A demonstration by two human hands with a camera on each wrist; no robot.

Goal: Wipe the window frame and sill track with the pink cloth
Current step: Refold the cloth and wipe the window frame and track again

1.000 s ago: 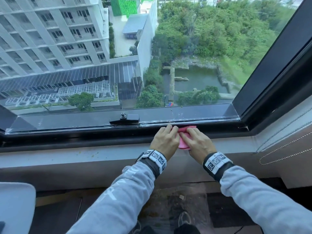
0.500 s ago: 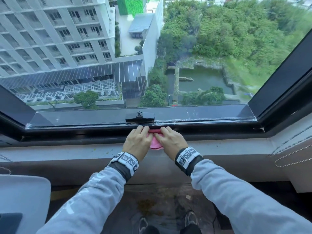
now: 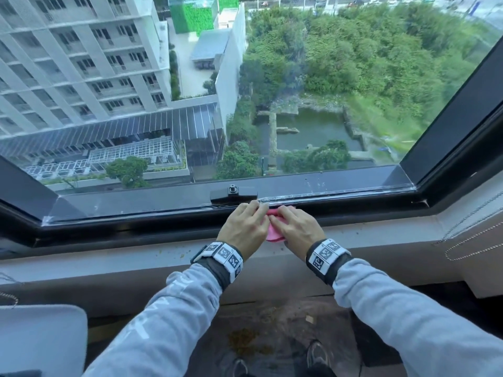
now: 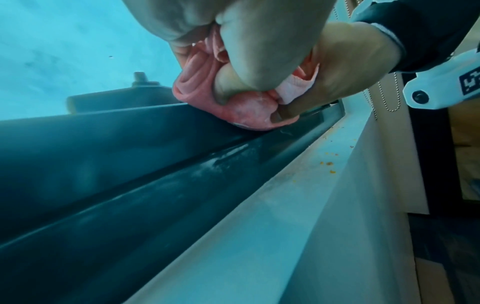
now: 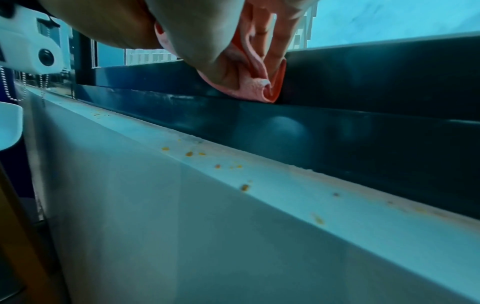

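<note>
The pink cloth [image 3: 273,232] is bunched between both hands on the black window frame [image 3: 136,221], just right of the black window latch [image 3: 233,194]. My left hand [image 3: 246,227] grips the cloth [image 4: 241,111] with curled fingers and thumb, pressing it down on the frame's dark ledge above the sill track [image 4: 155,185]. My right hand [image 3: 295,229] grips the same cloth [image 5: 255,86] from the right side, its fingers folded over it. Most of the cloth is hidden under the hands.
The pale sill [image 3: 122,261] below the frame carries yellow crumbs [image 5: 189,153]. Bead chains [image 3: 476,240] hang at the right wall. A grey chair back [image 3: 40,338] stands at the lower left. Dirt lies on the floor [image 3: 245,338] by my shoes.
Both hands slid the cloth leftward along the frame, from well right of the latch to just beside it. The grip on the cloth is unchanged.
</note>
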